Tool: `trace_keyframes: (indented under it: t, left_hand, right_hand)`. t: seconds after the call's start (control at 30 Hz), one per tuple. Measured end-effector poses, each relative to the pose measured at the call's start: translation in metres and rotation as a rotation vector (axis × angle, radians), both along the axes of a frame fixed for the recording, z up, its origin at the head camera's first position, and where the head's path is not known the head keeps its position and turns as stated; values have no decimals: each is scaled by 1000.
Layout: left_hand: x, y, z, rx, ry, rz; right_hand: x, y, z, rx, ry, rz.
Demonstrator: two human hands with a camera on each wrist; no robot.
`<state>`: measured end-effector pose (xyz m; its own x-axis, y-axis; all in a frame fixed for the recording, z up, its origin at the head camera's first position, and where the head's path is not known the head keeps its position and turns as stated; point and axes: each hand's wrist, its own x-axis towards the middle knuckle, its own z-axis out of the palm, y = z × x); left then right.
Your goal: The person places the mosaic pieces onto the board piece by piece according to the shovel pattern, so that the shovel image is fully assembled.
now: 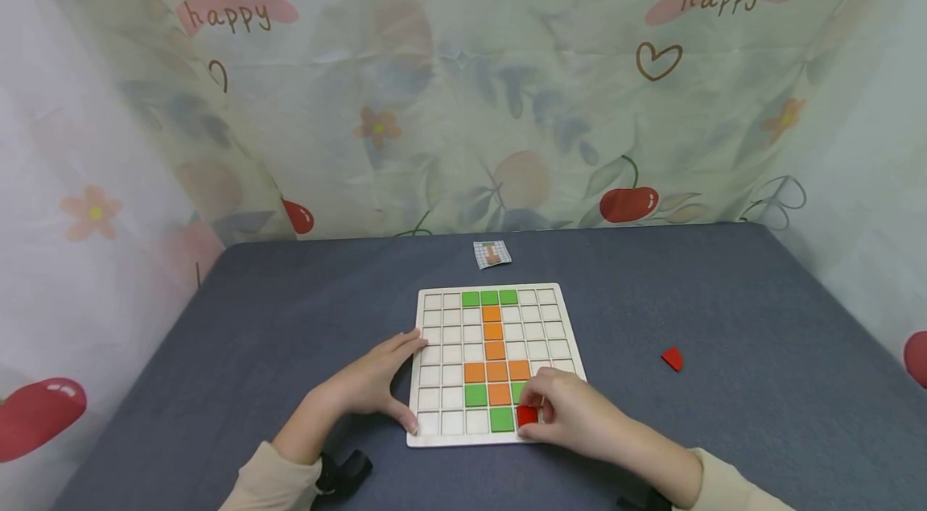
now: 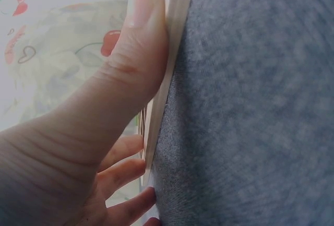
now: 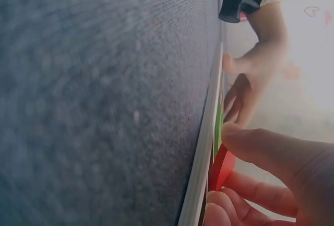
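Observation:
A white grid board (image 1: 451, 421) lies on the table, with green tiles (image 1: 489, 298) and orange tiles (image 1: 495, 349) set in some of its squares. My left hand (image 1: 376, 376) rests along the board's left edge, thumb and fingers spread against the rim. Between the thumb and fingers of my right hand (image 1: 575, 412), a red tile (image 3: 222, 169) is pinched at the board's near edge. It sits tilted in the right wrist view, beside a green tile (image 3: 218, 127). The right hand hides several squares at the board's near right corner.
A red wedge-shaped piece (image 1: 673, 359) lies on the dark grey tabletop (image 1: 311, 286) to the right of the board. Behind the board is a small card (image 1: 492, 254) printed with a grid pattern. A patterned curtain (image 1: 463, 92) hangs behind the table.

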<state>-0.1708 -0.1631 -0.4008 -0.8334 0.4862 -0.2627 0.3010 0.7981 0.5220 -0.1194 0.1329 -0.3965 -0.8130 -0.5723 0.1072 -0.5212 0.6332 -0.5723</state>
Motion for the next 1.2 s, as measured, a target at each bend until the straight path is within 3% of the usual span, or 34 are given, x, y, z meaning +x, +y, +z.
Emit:
trace_keyframes:
  t: [0.3, 0.6, 0.77, 0.97, 1.2]
  left_hand:
    - [-1, 0, -1, 13, 6, -15]
    - [-1, 0, 1, 12, 6, -22]
    - [-1, 1, 2, 14, 5, -19]
    - [0, 1, 3, 15, -3, -8]
    - [1, 1, 3, 10, -5, -2]
  right_hand:
    - [0, -5, 0, 44, -54, -38]
    - [-1, -5, -1, 57, -36, -50]
    - [-4, 1, 6, 39, -28, -55]
    - [-16, 25, 20, 27, 19, -169]
    - [-37, 69, 24, 106, 80, -327]
